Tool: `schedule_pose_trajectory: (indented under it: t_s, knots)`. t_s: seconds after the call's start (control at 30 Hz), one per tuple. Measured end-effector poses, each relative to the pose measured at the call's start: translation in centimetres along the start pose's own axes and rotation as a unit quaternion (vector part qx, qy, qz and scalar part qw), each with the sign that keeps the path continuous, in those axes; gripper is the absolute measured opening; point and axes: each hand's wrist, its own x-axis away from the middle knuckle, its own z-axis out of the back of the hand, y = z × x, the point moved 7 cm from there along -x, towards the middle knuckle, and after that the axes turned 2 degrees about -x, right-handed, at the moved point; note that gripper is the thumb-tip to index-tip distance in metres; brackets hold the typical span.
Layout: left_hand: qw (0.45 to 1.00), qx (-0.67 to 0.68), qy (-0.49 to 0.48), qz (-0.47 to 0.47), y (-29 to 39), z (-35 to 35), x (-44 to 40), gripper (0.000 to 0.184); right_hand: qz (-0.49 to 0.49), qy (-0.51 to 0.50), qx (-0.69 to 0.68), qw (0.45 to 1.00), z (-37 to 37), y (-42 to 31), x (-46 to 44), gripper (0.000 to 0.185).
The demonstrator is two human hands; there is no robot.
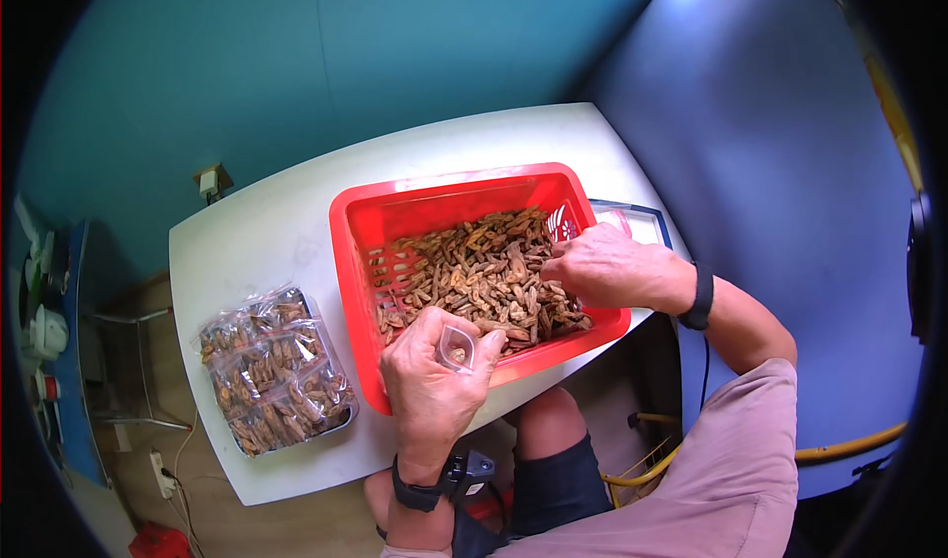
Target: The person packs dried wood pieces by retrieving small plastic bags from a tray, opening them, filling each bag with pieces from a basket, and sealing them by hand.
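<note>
A red plastic basket (357, 252) stands on the white table, holding a heap of brown, wrinkled dried pieces (484, 272) that look like dried banana. Over the basket's near rim, my left hand (433, 380) grips a small clear plastic bag (457, 349) between thumb and fingers. The bag's mouth gapes upward, and something brown shows inside it. At the basket's right side, my right hand (607, 265) reaches over the rim with its fingers curled down at the heap. Its fingertips are partly hidden, so what they hold cannot be made out.
Left of the basket, a tray (348, 422) carries several filled clear bags (276, 375) of the same pieces. A flat blue-edged object (647, 224) lies behind my right wrist. The white table (267, 252) adjoins a teal wall (395, 44) and a blue panel (770, 163).
</note>
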Motion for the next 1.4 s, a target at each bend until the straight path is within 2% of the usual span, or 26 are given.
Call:
schedule_pose_trajectory:
  t_s: [0.2, 0.3, 0.4, 0.53, 0.6, 0.63, 0.7, 0.73, 0.8, 0.83, 0.9, 0.93, 0.97, 1.03, 1.07, 1.1, 1.17, 1.4]
  knots:
    - [1.0, 0.007, -0.009, 0.015, 0.1, 0.1, -0.1, 0.022, 0.042, -0.004, -0.028, 0.999, -2.2, -0.3, -1.0, 0.021]
    - [1.0, 0.008, -0.014, 0.018, 0.2, 0.1, -0.1, 0.022, 0.045, 0.031, -0.004, 0.999, -2.9, 0.0, -1.1, 0.017]
    - [1.0, 0.008, -0.011, 0.011, 0.2, 0.1, -0.1, 0.021, 0.02, 0.01, -0.015, 1.0, -2.5, 0.4, -1.6, 0.009]
    - [1.0, 0.011, -0.009, 0.009, 0.0, 0.0, 0.0, 0.021, 0.024, 0.044, -0.039, 0.998, -1.6, 1.3, -0.8, 0.01]
    - [1.0, 0.014, -0.008, 0.012, -0.1, 0.0, 0.0, 0.021, 0.057, 0.101, -0.09, 0.989, -0.7, 1.4, -0.3, 0.012]
    - [1.0, 0.012, -0.009, 0.01, -0.1, 0.0, 0.0, 0.021, 0.057, 0.101, -0.09, 0.989, -0.6, 1.5, -0.2, 0.012]
    - [1.0, 0.008, -0.01, 0.008, -0.1, 0.0, 0.0, 0.021, 0.017, 0.077, -0.221, 0.972, -0.6, 2.3, -0.1, 0.012]
    - [1.0, 0.002, -0.009, 0.003, 0.0, 0.0, 0.0, 0.021, 0.018, 0.078, -0.221, 0.972, -0.5, 2.1, 0.0, 0.012]
    - [1.0, -0.006, -0.007, -0.003, 0.1, 0.1, -0.1, 0.021, -0.004, 0.112, -0.442, 0.89, -0.1, 2.2, 0.1, 0.011]
    - [1.0, 0.003, -0.004, 0.007, 0.0, 0.0, -0.1, 0.025, -0.003, 0.113, -0.441, 0.89, 0.2, 1.6, 0.1, 0.011]
    - [1.0, 0.011, 0.001, 0.017, 0.0, 0.0, -0.1, 0.028, -0.033, 0.155, -0.637, 0.755, 1.1, 1.0, 0.3, 0.003]
    - [1.0, 0.011, -0.003, 0.02, -0.1, 0.0, -0.1, 0.028, -0.069, 0.149, -0.69, 0.705, 1.8, 0.2, 0.5, 0.006]
    - [1.0, 0.01, -0.006, 0.023, -0.1, -0.1, 0.0, 0.028, -0.067, 0.148, -0.69, 0.705, 1.9, -0.1, 0.5, 0.006]
    - [1.0, 0.009, -0.005, 0.021, -0.2, -0.1, 0.0, 0.028, 0.011, 0.185, -0.63, 0.755, 3.4, -1.2, 0.6, 0.009]
    - [1.0, 0.01, -0.004, 0.019, -0.2, -0.2, 0.0, 0.028, 0.019, 0.177, -0.621, 0.763, 4.1, -1.8, 0.7, 0.006]
    - [1.0, 0.01, -0.004, 0.018, -0.3, -0.2, 0.0, 0.028, 0.02, 0.177, -0.62, 0.764, 4.1, -2.2, 0.5, 0.006]
    - [1.0, 0.014, -0.002, 0.015, -0.2, -0.2, 0.0, 0.028, 0.099, 0.229, -0.587, 0.771, 5.4, -3.6, 0.4, 0.011]
    - [1.0, 0.011, -0.004, -0.004, -0.1, 0.1, -0.2, 0.032, 0.159, 0.242, -0.537, 0.793, 7.0, -6.4, -1.1, 0.016]
